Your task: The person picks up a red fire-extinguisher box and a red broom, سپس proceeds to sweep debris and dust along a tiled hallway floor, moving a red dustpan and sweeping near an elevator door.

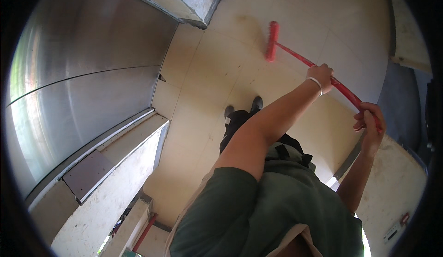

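Note:
A red broom [272,42] with a wide bristle head slants across the view, its head low over the tiled floor [214,63] ahead of my feet. Around the middle of its handle, my left hand [320,76] is closed; a white band circles that wrist. Farther up, my right hand [372,120] grips the handle near its top end, out to my right. My dark shoes [257,103] stand on the floor behind the broom head. Whether the bristles touch the tiles is hard to tell.
Shiny metal doors [100,59] fill the left side, edged by a tiled ledge [133,134]. A wall corner [199,6] juts in at the top. Another wall [391,177] and a dark blue-grey surface [398,97] stand at right. A red pole [144,232] lies lower left.

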`<state>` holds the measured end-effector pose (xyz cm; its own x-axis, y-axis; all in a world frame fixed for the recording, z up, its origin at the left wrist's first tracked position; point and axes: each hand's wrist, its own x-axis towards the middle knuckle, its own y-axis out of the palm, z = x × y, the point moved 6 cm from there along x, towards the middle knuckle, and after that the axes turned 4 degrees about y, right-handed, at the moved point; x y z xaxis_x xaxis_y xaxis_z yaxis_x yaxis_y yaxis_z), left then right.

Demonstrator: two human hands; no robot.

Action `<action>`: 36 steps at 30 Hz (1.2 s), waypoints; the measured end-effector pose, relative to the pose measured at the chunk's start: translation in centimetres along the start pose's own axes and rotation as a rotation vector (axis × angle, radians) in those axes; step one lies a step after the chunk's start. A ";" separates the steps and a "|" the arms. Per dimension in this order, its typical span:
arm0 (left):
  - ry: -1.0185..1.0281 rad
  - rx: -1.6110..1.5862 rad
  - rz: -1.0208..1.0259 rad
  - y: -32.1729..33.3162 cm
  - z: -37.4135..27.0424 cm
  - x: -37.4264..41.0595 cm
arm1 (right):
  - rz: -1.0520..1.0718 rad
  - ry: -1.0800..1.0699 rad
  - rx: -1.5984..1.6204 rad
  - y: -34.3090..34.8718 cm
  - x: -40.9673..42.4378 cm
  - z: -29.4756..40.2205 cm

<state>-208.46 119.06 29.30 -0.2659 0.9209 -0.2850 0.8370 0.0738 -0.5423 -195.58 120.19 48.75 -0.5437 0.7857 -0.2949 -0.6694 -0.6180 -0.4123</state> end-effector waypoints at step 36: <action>-0.325 0.173 0.140 -21.5 21.9 -0.6 | 0.336 0.301 0.270 20.3 16.9 5.1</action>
<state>-236.81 108.57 23.83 -0.3159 0.7462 -0.5859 0.7902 -0.1349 -0.5979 -220.93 120.78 39.80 -0.6079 0.4911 -0.6239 -0.6112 -0.7910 -0.0271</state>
